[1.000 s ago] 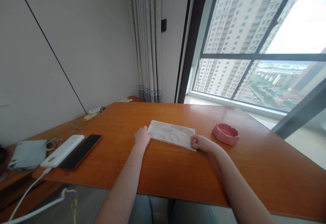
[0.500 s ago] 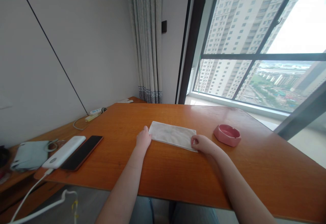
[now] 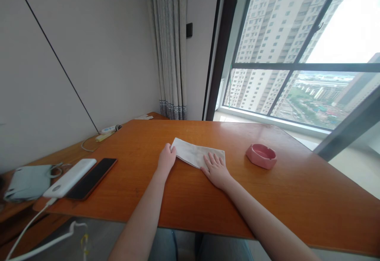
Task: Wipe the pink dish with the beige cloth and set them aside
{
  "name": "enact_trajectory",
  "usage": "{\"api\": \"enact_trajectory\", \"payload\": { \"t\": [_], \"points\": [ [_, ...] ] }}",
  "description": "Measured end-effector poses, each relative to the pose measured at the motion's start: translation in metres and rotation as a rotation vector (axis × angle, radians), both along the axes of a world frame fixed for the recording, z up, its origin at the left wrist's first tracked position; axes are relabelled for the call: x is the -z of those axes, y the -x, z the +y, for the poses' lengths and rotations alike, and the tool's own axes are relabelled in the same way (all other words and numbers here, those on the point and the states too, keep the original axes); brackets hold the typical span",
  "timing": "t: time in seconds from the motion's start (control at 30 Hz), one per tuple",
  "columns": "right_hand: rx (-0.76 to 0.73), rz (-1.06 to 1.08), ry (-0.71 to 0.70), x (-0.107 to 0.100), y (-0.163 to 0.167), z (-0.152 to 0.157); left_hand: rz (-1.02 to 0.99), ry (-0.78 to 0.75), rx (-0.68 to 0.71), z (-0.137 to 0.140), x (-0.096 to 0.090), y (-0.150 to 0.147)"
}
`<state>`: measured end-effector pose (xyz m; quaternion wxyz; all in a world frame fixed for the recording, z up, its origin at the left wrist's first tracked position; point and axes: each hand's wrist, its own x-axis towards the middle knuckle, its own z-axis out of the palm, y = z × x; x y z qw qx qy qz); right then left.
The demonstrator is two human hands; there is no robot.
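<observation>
A folded white cloth (image 3: 190, 153) lies on the wooden table in front of me, a long flat strip. My left hand (image 3: 166, 159) pinches its left end, with the edge there raised a little off the tabletop. On the cloth's right part my right hand (image 3: 217, 170) rests palm down, its fingers spread and holding nothing. That hand hides some of the cloth's near right edge. To the right of it stands a pink ashtray (image 3: 261, 156), apart from the cloth.
On the left of the table (image 3: 142, 213) lie a white power bank (image 3: 69, 178) with a plugged-in cable and a dark phone (image 3: 92, 178). A pale blue pouch (image 3: 28, 182) sits beyond them, and a power strip (image 3: 106, 133) lies near the wall.
My right hand has let go of the cloth's right corner and now lies flat on the cloth, further left. My left hand has lifted the left end slightly.
</observation>
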<state>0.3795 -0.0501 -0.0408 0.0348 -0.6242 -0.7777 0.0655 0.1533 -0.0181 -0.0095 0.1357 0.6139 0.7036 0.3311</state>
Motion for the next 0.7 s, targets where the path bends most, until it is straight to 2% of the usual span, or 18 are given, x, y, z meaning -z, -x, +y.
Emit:
{"api": "enact_trajectory", "payload": {
  "t": [0.17,0.23,0.3,0.4,0.5,0.6,0.7],
  "points": [
    [-0.118,0.101,-0.028,-0.002,0.01,-0.001,-0.32,-0.287,0.122,-0.013,-0.007,-0.025],
    [-0.153,0.212,-0.033,-0.001,0.014,0.0,-0.345,-0.306,0.233,-0.02,-0.007,-0.037],
    [-0.162,0.411,-0.025,-0.001,0.016,0.004,-0.328,-0.29,0.397,-0.026,-0.005,-0.048],
    [-0.067,0.861,0.042,-0.003,0.011,0.013,-0.205,-0.229,0.666,-0.032,0.002,-0.059],
    [0.169,1.229,0.172,-0.003,0.001,0.022,0.035,-0.169,0.789,-0.032,0.013,-0.065],
    [0.267,1.268,0.2,-0.001,-0.009,0.027,0.192,-0.15,0.802,-0.03,0.021,-0.066],
    [0.236,1.069,0.062,0.002,-0.014,0.027,0.269,-0.125,0.823,-0.028,0.023,-0.066]
  ]
}}
